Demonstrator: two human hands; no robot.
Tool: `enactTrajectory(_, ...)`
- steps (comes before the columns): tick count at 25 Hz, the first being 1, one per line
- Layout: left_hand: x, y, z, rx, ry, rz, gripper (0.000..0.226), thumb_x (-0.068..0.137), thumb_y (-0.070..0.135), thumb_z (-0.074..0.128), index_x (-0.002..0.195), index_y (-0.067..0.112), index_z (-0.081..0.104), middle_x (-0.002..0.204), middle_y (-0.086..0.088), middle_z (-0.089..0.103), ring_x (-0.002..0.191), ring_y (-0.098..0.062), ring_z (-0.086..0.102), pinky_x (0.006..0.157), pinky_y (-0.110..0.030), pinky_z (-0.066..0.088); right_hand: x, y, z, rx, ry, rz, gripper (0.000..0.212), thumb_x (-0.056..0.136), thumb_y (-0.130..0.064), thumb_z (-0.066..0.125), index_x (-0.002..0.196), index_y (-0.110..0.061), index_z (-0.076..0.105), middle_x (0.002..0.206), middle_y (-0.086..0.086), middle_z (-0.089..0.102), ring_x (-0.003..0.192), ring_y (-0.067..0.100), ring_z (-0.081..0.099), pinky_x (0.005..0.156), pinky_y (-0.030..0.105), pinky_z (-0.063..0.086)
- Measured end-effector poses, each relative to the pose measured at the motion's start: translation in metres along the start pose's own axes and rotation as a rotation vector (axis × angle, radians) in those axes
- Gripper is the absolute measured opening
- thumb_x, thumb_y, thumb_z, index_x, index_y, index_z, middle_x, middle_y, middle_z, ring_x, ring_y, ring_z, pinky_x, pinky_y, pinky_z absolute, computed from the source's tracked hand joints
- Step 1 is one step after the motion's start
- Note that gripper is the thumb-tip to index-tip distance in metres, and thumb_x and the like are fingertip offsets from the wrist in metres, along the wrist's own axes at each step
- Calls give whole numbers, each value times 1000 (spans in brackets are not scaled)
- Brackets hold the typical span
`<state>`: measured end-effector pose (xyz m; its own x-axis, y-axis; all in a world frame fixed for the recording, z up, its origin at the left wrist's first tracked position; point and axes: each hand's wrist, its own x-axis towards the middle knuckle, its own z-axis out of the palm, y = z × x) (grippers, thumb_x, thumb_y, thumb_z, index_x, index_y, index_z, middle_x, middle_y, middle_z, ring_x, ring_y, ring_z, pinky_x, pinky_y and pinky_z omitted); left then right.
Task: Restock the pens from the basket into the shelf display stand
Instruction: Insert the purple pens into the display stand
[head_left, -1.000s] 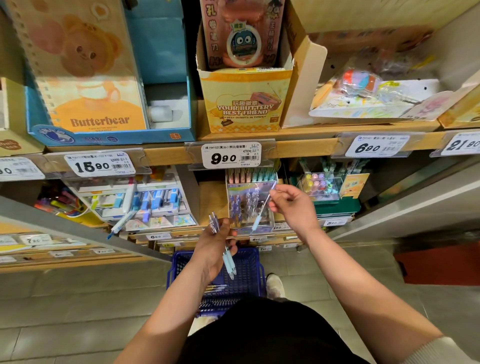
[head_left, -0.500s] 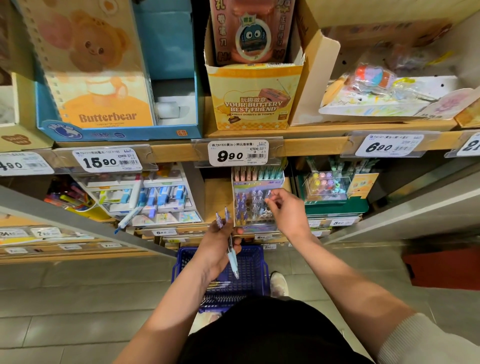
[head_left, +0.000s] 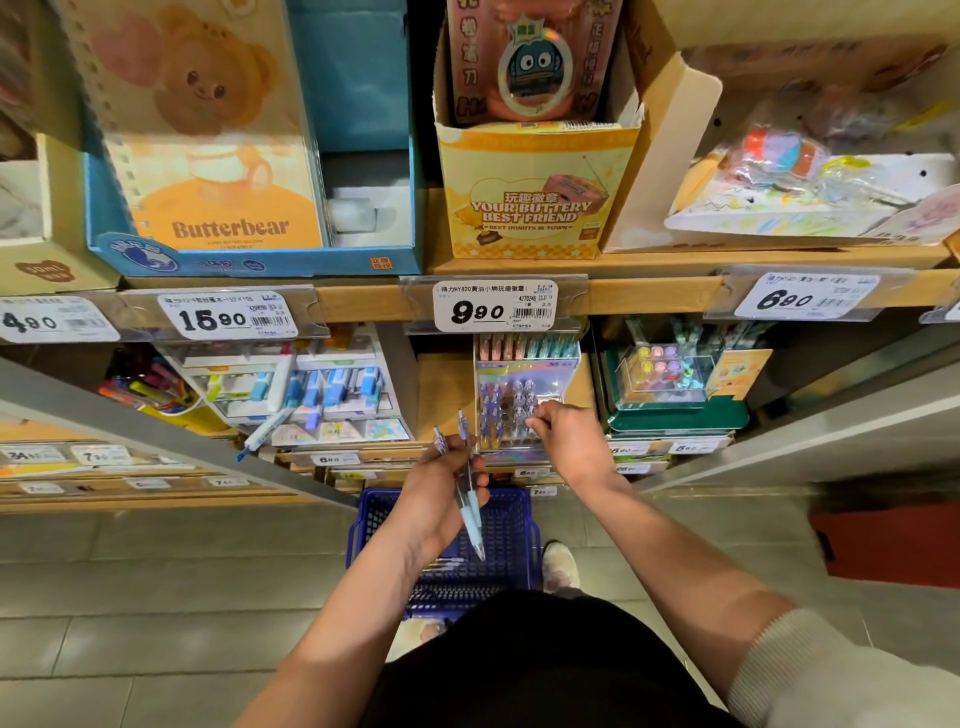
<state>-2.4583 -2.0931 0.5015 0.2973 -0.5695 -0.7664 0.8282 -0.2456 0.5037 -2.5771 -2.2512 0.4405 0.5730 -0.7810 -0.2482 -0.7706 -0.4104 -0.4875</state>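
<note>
The pens (head_left: 470, 501) yet to be placed are in my left hand (head_left: 441, 493), which grips a few of them just above the blue basket (head_left: 522, 522), where more lie. My right hand (head_left: 569, 439) is at the display stand (head_left: 524, 366) on the lower shelf (head_left: 444, 387), fingers curled over its slots; whether they pinch a pen I cannot tell. I judge one pen is being seated, and the next move calls for drawing another from the left and lining it up with a free slot
</note>
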Motion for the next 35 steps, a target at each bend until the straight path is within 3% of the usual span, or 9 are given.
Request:
enactTrajectory(5, 1, -4, 2, 166, 43, 88, 9, 104, 6, 52, 102, 10, 60, 87, -7, 61, 73, -19, 58, 63, -29, 45, -1, -4, 0, 115, -57, 201, 19, 95, -27, 69, 106, -12, 68, 93, 3, 73, 76, 14, 64, 70, 22, 51)
enactTrajectory(8, 3, -7, 3, 187, 31, 82, 12, 103, 5, 55, 113, 4, 61, 89, -9, 64, 75, -18, 61, 67, -28, 48, -9, -5, -6, 102, -270, 300, 20, 95, -30, 68, 104, -12, 69, 94, 0, 69, 76, 11, 62, 66, 17, 45)
enactTrajectory(11, 4, -9, 7, 149, 1, 52, 19, 100, 2, 57, 119, 0, 60, 89, -10, 68, 76, -19, 63, 69, -28, 51, -27, -15, -16, 606, -339, 246, 18, 99, -29, 63, 102, -13, 70, 90, 0, 72, 73, 7, 67, 69, 19, 56)
enactTrajectory(13, 5, -11, 9, 151, -21, 37, 25, 99, 3, 59, 123, -2, 60, 95, -12, 70, 79, -18, 65, 71, -27, 52, -33, -26, -26, 910, -342, 211, 22, 96, -33, 66, 102, -12, 71, 91, 1, 73, 76, 7, 69, 70, 18, 56)
enactTrajectory(17, 8, -14, 11, 98, -43, 34, 21, 97, 3, 62, 117, -4, 64, 105, -18, 68, 80, -18, 66, 74, -26, 55, -33, -39, -30, 922, -307, 207, 34, 89, -24, 76, 117, -7, 69, 105, 5, 70, 73, 6, 71, 72, 18, 57)
enactTrajectory(24, 10, -15, 9, 108, -13, 28, 21, 102, 16, 57, 107, 0, 69, 101, -15, 72, 85, -22, 70, 80, -30, 60, -30, -23, -43, 1156, -125, 249, 10, 98, -8, 62, 100, -8, 72, 89, 9, 75, 79, 15, 74, 73, 23, 61)
enactTrajectory(28, 9, -17, 4, 134, 34, -27, 27, 102, 28, 57, 110, 5, 69, 96, -11, 74, 71, -19, 68, 64, -31, 61, -26, -7, -50, 1084, 90, 273, 13, 101, -11, 58, 107, -5, 67, 92, 13, 74, 79, 16, 75, 74, 25, 61)
enactTrajectory(31, 10, -16, 2, 163, 51, -51, 29, 105, 33, 54, 106, 6, 65, 72, -4, 56, 49, -11, 42, 46, -26, 41, -27, 2, -47, 896, 232, 205, 10, 100, -14, 60, 107, -9, 66, 88, 7, 76, 83, 17, 75, 81, 30, 60)
enactTrajectory(35, 10, -11, 5, 70, -8, -71, 26, 101, 24, 41, 98, 7, 60, 66, -1, 42, 50, -14, 30, 47, -26, 29, -30, 3, -37, 657, 338, 84, 11, 96, -15, 66, 107, -16, 67, 87, -7, 73, 85, 5, 71, 80, 14, 54)
